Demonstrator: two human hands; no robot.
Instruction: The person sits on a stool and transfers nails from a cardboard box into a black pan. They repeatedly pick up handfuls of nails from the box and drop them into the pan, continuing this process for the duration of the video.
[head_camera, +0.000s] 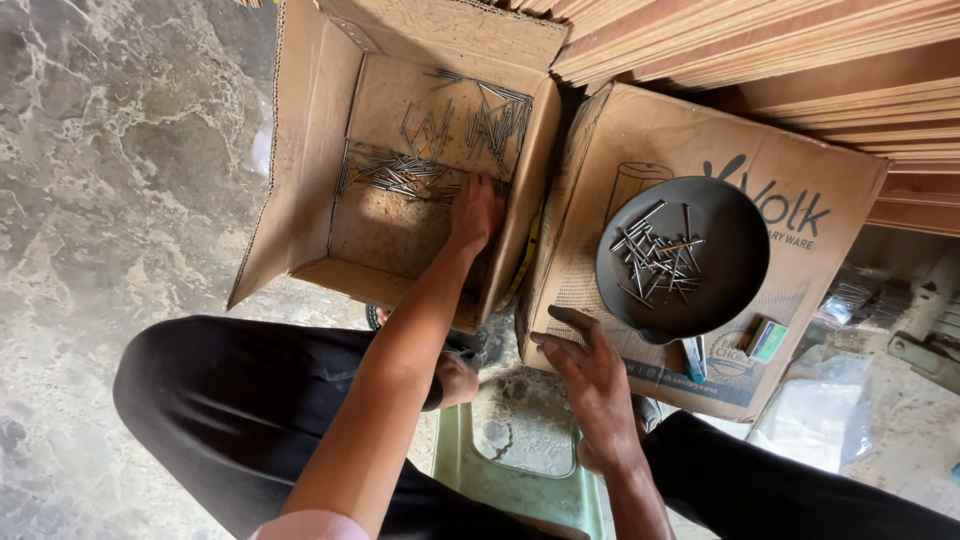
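Cardboard box (310, 170) hiding left hand's (473, 212) fingertips.

One head-worn camera looks steeply down, close over two cardboard boxes (640, 200).

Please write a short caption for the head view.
Left hand reaches into nail-filled open carton; right hand rests beside dark pan.

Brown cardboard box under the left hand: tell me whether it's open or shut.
Open. The brown cardboard box has its flaps spread outward, the grey metal nails inside show, and the left hand reaches into it.
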